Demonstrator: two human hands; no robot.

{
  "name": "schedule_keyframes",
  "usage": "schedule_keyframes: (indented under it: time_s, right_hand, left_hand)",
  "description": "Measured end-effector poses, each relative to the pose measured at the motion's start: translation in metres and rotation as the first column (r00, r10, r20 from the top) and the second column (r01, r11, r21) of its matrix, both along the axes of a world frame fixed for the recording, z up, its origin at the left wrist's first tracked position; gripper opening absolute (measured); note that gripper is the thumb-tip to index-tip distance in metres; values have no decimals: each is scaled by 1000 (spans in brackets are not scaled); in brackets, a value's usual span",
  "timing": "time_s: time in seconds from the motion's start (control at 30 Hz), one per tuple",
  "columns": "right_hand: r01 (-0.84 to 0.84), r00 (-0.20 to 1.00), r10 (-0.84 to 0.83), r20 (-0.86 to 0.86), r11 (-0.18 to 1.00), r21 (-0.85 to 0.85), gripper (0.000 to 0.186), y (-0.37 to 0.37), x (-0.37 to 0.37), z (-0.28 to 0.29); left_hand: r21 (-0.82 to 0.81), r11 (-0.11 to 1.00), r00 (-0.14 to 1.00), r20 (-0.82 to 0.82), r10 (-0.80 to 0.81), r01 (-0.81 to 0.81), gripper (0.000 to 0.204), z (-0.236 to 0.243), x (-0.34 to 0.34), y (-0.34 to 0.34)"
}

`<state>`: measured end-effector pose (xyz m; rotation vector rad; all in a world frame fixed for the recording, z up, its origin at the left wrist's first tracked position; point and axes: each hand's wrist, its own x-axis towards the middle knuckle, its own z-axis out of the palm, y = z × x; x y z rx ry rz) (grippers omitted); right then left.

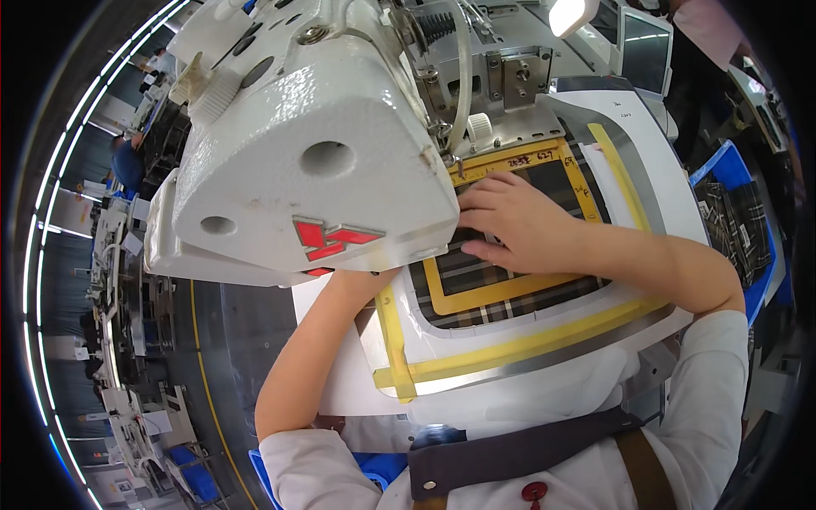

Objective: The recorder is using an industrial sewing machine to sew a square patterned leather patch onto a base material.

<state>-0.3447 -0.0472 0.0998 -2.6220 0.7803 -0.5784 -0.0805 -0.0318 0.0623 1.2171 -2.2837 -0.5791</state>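
My right hand lies over dark plaid fabric, its fingers apart and reaching toward the edge of the white sewing machine head. Around that hand runs a flat yellow frame with handwritten marks, resting on the fabric. My left forearm goes up beneath the machine head, which hides the left hand and whatever it touches. Under the fabric is a pale plate edged with yellow tape. A metal bracket stands at the frame's far side.
The machine head fills the upper left and blocks the view of the needle area. A blue bin with plaid pieces stands at the right. Behind are a lit lamp and a screen. Other workstations line the left; a person is there.
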Motion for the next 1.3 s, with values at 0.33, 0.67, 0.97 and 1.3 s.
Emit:
schedule_keyframes:
  time_s: [0.33, 0.67, 0.97, 1.3]
  right_hand:
    - [-135, 991, 134, -15, 981, -142, 38, -26, 2, -11]
    - [-189, 982, 187, -30, 977, -96, 43, -32, -4, -15]
    - [265, 918, -322, -231, 933, -245, 49, 4, -100, 2]
    - [259, 922, -321, -219, 928, -269, 46, 7, -100, 0]
  left_hand:
    - [-121, 980, 985, 60, 164, -156, 22, 16, -10, 3]
    - [-213, 947, 949, 156, 274, -239, 21, 17, -15, 3]
    - [-19, 999, 986, 167, 28, -25, 37, 55, -46, 41]
    - [7, 998, 966, 253, -60, 60, 49, 47, -73, 28]
